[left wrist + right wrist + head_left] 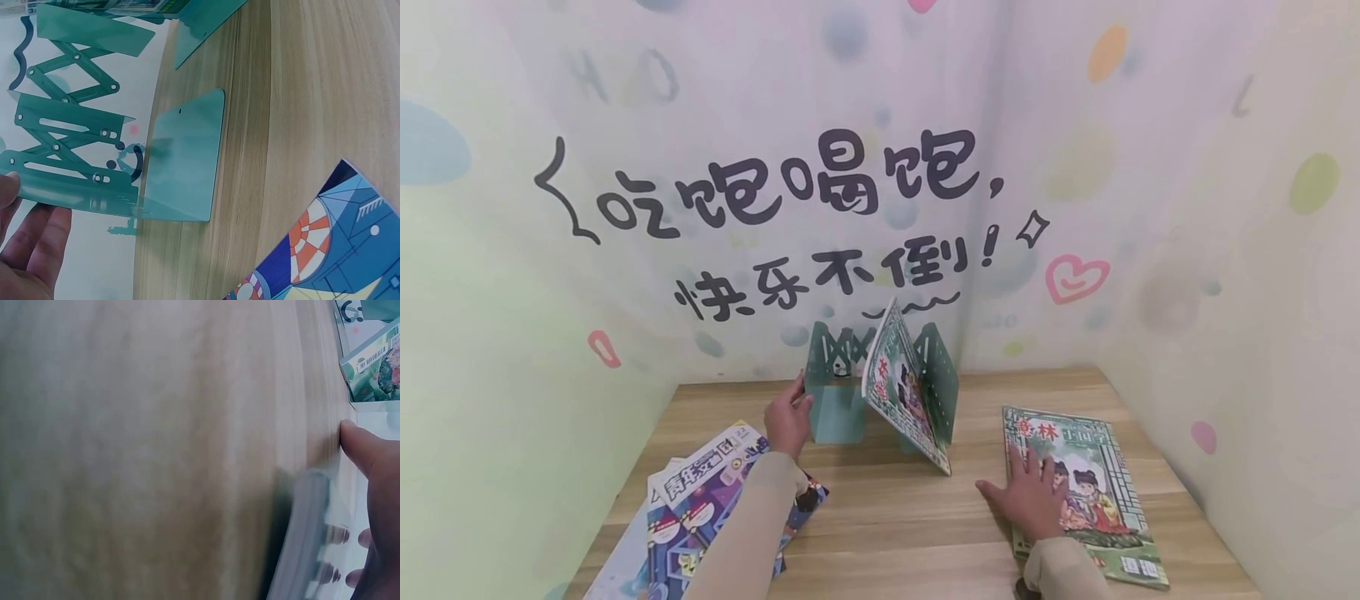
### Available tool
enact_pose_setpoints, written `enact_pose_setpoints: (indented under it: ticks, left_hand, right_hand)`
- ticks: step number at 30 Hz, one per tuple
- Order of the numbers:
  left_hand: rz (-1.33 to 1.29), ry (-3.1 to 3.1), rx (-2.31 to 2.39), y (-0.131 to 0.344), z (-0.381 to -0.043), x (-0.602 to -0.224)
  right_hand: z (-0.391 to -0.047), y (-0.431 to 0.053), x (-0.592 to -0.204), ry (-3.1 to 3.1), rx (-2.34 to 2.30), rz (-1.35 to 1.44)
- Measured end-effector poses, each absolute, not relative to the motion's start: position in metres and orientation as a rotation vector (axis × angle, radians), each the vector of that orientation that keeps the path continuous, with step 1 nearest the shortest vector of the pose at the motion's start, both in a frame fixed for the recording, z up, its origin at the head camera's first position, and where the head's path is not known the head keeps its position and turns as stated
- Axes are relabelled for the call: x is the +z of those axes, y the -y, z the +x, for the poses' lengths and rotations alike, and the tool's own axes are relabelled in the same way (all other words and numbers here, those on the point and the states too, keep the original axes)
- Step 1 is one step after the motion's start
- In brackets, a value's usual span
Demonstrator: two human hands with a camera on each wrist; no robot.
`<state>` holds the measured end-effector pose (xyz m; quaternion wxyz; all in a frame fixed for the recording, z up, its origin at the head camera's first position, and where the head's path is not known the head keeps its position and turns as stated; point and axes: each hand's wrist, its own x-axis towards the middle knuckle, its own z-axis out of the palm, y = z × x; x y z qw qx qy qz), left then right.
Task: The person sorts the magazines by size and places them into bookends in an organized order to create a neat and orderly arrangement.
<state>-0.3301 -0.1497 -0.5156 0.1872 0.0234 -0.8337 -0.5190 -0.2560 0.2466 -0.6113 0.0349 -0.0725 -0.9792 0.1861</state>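
At the back of the table (880, 533), a green rack (838, 415), long axis running sideways, is being pinched at its left panel (817, 358) by the left hand (787, 419). On the right, a flat magazine (1116, 492), titled end pointing toward the wall (1045, 333), is being partly covered by the right hand (1028, 496), fingers splayed straight.

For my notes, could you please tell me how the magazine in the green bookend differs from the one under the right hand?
The standing magazine tilts on edge in the green bookend; the flat magazine lies on the table. The right hand spreads over the flat magazine, while no hand is over the standing magazine. Both have green illustrated covers with red title characters.
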Motion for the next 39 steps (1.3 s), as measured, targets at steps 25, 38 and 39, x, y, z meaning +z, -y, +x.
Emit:
enact_pose_setpoints:
  ticks: [25,38,39]
  left_hand:
    - [0.075,2.348,-1.444,0.15,-0.334,-0.515]
    - [0.075,2.361,-1.469,0.149,-0.332,-0.516]
    - [0.074,2.361,-1.47,0.149,-0.332,-0.516]
  right_hand:
    - [-0.255,-0.257,-0.598,3.025,0.576,-0.266]
    - [-0.256,-0.263,-0.596,3.044,0.533,-0.297]
    - [-0.256,-0.263,-0.595,3.048,0.533,-0.299]
